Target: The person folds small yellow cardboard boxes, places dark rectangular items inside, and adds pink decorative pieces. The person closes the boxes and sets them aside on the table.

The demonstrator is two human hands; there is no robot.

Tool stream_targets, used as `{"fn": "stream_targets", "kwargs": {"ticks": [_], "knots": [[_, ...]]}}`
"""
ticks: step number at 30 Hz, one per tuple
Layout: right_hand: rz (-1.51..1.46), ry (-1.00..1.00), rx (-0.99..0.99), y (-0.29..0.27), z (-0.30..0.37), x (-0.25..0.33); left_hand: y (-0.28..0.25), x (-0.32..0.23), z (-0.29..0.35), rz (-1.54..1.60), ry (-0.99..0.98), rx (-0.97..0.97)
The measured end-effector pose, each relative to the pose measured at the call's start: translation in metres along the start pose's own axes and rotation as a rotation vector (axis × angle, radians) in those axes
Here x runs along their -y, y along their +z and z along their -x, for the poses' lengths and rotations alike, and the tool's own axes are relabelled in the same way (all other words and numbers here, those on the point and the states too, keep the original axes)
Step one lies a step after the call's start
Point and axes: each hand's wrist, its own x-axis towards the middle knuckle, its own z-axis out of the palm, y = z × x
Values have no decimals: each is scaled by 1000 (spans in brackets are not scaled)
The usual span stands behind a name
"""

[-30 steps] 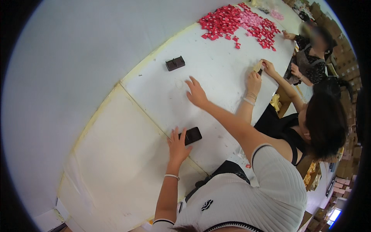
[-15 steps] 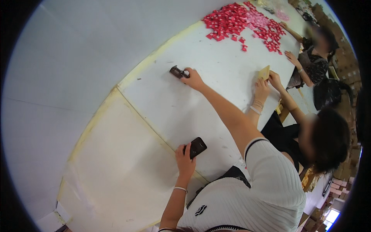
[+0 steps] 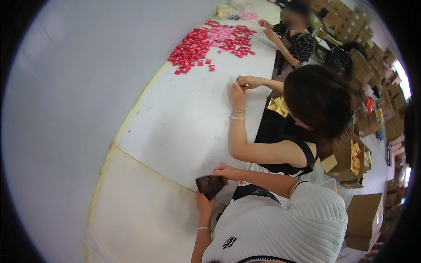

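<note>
A dark brown, flat object (image 3: 209,186) with panel-like sections is held just above the table in front of my body; its exact kind is unclear. My left hand (image 3: 205,203) grips its lower edge, fingers mostly hidden behind it. My right hand (image 3: 226,172) is closed at its upper right corner, thumb and fingers pinching there. Both hands are close together, over the near edge of the white table (image 3: 175,127).
A co-worker in black (image 3: 285,144) sits close on my right, hands (image 3: 240,90) together over the table. Farther off, another person (image 3: 298,39) sits by a pile of red and pink packets (image 3: 193,48). A pale wall (image 3: 79,87) borders the table; cardboard boxes (image 3: 351,162) stand behind.
My right hand has come back from far across the table with a dark item and now meets my left hand. The co-worker's yellow piece is no longer visible. My view has turned.
</note>
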Motion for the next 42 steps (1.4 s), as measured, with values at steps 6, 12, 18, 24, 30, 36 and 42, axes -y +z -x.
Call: {"fn": "stream_targets", "kwargs": {"ticks": [6,12,18,24,30,36,42], "knots": [[698,-268,-184,9,7,-43,14,-8,28,204,-39,-84],[1067,-440,-479,27,-15,-79,15,-7,30,141,49,35],[1365,-770,-700,23,-14,-103,8,-24,31,-169,111,-13],[1374,-711,-585,21,-27,-120,16,-20,20,-419,276,73],[1355,-739,-569,10,-21,-127,29,-22,26,-413,271,114],[1076,-642,-592,25,-6,-107,11,6,25,-591,49,8],[733,-284,-623,-18,58,-155,-36,69,10,-690,-164,-135]]}}
